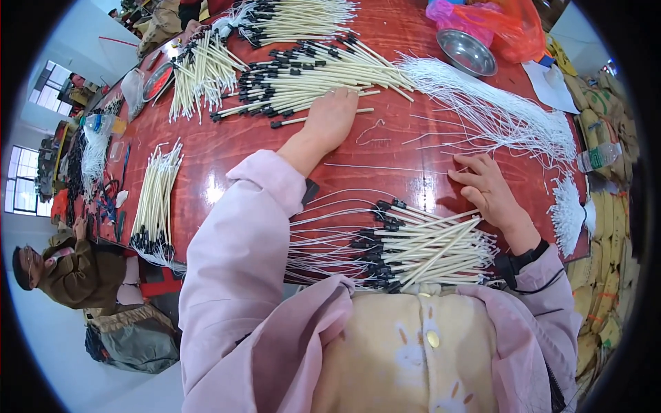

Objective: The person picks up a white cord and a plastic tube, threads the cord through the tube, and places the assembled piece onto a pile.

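Under the left fingers (342,98), grip indiscernible, separate cream rods (303,79) singly; steady the spread right fingers (468,177) beside the white cord (385,167).

A head-worn wide fisheye camera is looking down and forward over the counter (208,150), showing it from close above.

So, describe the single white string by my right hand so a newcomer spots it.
On the red table, find the right hand at the upper right of the near heap of pale sticks. One thin white string runs almost straight leftward from around its fingertips. Unlike the thick white bundle farther off, it is one lone strand.
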